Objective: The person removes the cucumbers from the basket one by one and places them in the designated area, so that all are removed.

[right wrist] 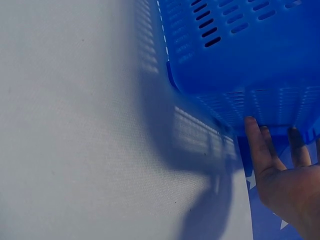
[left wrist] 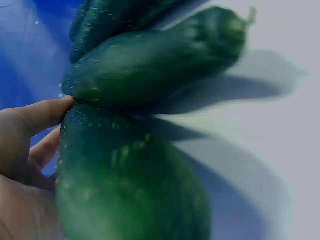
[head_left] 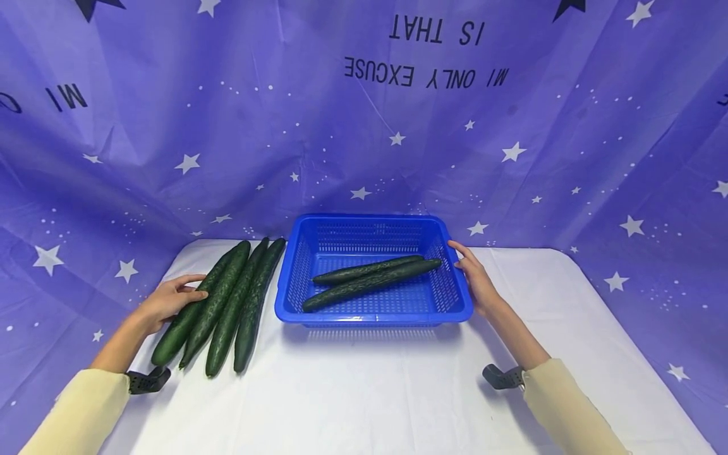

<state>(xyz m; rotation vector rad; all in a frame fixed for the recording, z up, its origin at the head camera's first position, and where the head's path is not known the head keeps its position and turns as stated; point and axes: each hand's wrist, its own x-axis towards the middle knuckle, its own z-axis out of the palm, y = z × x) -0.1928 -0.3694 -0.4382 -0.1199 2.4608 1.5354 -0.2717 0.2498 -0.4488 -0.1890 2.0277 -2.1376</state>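
Observation:
Several dark green cucumbers lie side by side on the left of the table. My left hand (head_left: 167, 302) holds the leftmost cucumber (head_left: 181, 332) around its middle. In the left wrist view the thumb tip meets the groove between this cucumber (left wrist: 130, 185) and its neighbour (left wrist: 150, 70); the other fingertips are hidden behind it. A blue plastic basket (head_left: 375, 318) stands in the centre with two cucumbers (head_left: 372, 284) inside. At its right side, my right hand (head_left: 479, 284) touches the rim and wall with fairly straight fingers (right wrist: 257, 145).
A white cloth (head_left: 364, 392) covers the table. Behind and at both sides hangs a purple curtain (head_left: 341, 158) with stars and lettering. Dark wrist devices (head_left: 149, 380) sit at both sleeve cuffs.

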